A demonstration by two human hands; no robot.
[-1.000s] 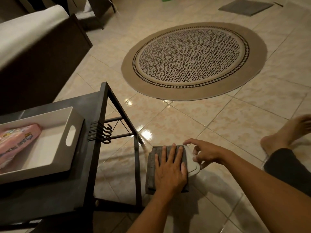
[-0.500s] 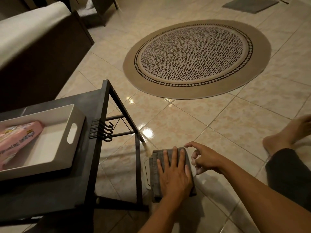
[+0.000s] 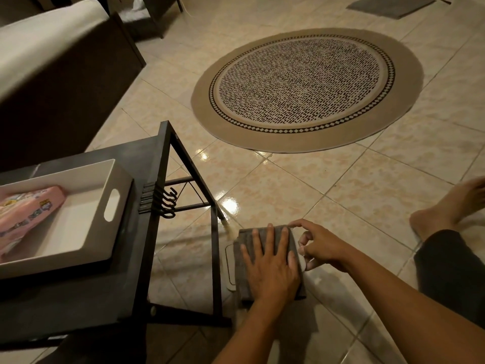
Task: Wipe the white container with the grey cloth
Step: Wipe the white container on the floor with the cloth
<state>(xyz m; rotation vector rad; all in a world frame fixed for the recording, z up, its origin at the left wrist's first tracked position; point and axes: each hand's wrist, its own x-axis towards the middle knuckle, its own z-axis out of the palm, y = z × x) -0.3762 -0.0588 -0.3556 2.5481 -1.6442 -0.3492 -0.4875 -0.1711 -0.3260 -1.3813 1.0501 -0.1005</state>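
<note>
The white container (image 3: 229, 266) lies flat on the floor tiles beside the black stand's leg; only its left rim and a sliver at the right show. A folded grey cloth (image 3: 238, 278) covers most of its top. My left hand (image 3: 270, 269) presses flat on the cloth with fingers spread, holding it against the container. My right hand (image 3: 320, 245) pinches the container's right edge, thumb and fingers curled around it, its index finger touching the cloth's far corner.
A low black stand (image 3: 147, 232) at the left carries a white tray (image 3: 112, 206) with a pink packet (image 3: 26, 214); hooks hang off its side. A round patterned rug (image 3: 307, 90) lies ahead. My bare foot (image 3: 451, 206) rests at the right, a bed at far left.
My left hand has slid the grey cloth to the right across the container, uncovering its left rim and covering its right part. My right hand stayed at the right edge.
</note>
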